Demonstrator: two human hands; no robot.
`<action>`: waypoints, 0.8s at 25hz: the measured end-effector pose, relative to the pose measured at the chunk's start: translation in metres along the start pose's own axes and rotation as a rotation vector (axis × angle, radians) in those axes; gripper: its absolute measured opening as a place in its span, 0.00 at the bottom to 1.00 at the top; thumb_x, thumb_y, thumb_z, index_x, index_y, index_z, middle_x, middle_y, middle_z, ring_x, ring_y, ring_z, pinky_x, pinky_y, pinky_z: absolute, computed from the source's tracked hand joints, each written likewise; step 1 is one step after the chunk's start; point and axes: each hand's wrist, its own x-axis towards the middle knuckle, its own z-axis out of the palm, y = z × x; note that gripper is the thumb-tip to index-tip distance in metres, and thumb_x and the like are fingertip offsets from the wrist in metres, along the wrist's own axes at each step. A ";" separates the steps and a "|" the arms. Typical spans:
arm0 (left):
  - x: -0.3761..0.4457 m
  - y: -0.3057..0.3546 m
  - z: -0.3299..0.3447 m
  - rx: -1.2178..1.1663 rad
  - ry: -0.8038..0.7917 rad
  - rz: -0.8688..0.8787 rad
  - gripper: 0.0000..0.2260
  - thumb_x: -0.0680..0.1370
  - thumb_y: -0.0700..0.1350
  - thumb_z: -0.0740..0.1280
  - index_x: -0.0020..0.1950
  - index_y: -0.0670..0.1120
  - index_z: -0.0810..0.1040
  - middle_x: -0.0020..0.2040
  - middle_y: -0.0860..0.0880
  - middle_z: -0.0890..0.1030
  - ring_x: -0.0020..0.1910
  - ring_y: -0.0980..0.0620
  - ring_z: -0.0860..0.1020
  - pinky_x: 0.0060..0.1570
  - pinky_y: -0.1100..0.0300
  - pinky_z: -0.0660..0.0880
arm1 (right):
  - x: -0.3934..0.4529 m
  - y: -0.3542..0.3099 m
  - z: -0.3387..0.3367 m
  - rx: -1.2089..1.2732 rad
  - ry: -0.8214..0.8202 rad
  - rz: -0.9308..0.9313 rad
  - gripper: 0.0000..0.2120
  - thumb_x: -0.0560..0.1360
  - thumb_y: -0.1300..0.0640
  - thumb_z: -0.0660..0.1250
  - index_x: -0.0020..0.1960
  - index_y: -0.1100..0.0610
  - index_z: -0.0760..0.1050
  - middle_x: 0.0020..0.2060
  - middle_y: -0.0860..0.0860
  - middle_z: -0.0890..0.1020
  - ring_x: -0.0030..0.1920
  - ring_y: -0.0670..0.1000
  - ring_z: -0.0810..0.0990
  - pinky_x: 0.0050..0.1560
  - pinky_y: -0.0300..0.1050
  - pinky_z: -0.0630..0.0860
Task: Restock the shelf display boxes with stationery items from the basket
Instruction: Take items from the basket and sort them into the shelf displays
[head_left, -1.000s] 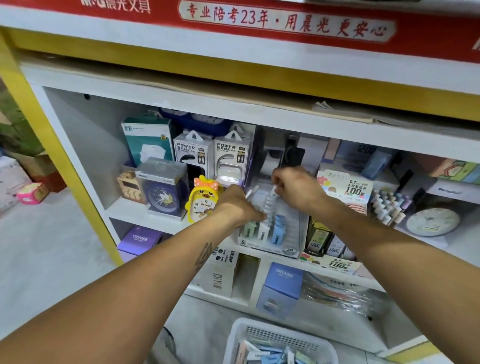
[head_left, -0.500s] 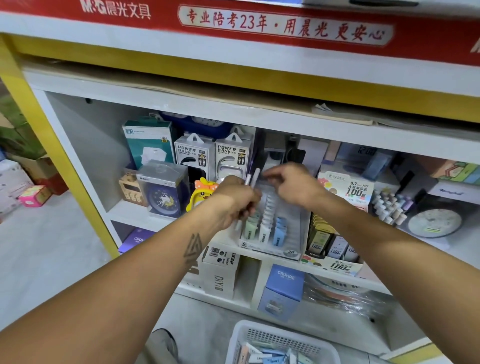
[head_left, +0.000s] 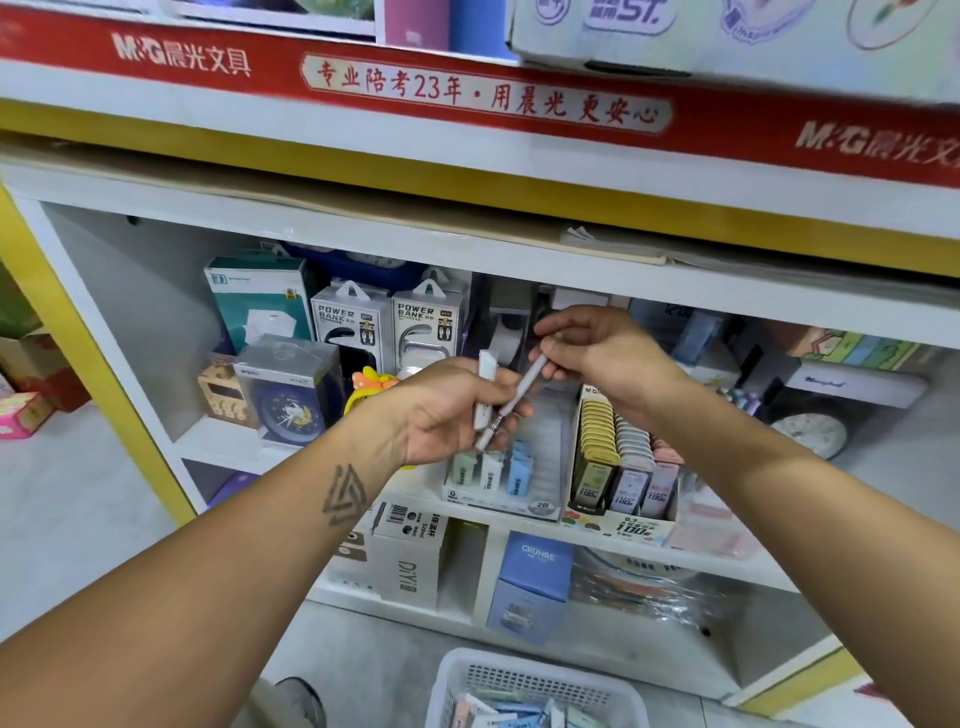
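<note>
My left hand (head_left: 452, 410) grips two slim white stationery packs (head_left: 487, 384) in front of the middle shelf. My right hand (head_left: 592, 348) pinches the upper end of one slanted white pack (head_left: 519, 395), whose lower end still lies in the left hand. Just below them sits a clear display box (head_left: 540, 467) holding green, white and blue lead cases at its front. The white basket (head_left: 457, 686) with more packs stands on the floor at the bottom edge.
A second display box (head_left: 623, 467) with yellow, grey and pink refill cases stands right of the clear one. Power bank boxes (head_left: 384, 322), a blue clock box (head_left: 288, 395) and a yellow chick clock (head_left: 369, 389) fill the left shelf. Boxes and a blue carton (head_left: 535, 577) sit below.
Both hands have lifted out of the clear display box and risen above it. The right hand now pulls one white pack from the bunch in the left hand. The camera has tilted up.
</note>
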 end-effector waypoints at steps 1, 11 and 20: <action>0.002 -0.001 0.003 0.023 0.011 0.010 0.12 0.81 0.34 0.61 0.62 0.35 0.77 0.40 0.42 0.80 0.34 0.49 0.76 0.33 0.58 0.73 | -0.003 -0.001 -0.001 -0.197 0.014 -0.091 0.11 0.77 0.66 0.69 0.60 0.60 0.80 0.50 0.55 0.84 0.40 0.45 0.80 0.42 0.29 0.76; 0.007 -0.003 0.001 0.218 0.129 0.024 0.07 0.75 0.28 0.66 0.45 0.38 0.79 0.33 0.42 0.79 0.26 0.52 0.74 0.23 0.63 0.68 | -0.009 -0.020 0.020 -0.343 -0.078 -0.207 0.06 0.73 0.58 0.76 0.45 0.59 0.80 0.39 0.55 0.83 0.36 0.49 0.79 0.42 0.49 0.79; 0.012 -0.003 -0.023 0.527 0.579 -0.087 0.02 0.70 0.34 0.66 0.41 0.39 0.74 0.24 0.45 0.72 0.18 0.52 0.64 0.23 0.68 0.60 | 0.006 -0.001 0.008 -0.117 0.029 0.032 0.05 0.75 0.66 0.73 0.50 0.65 0.80 0.41 0.62 0.85 0.34 0.51 0.85 0.39 0.41 0.83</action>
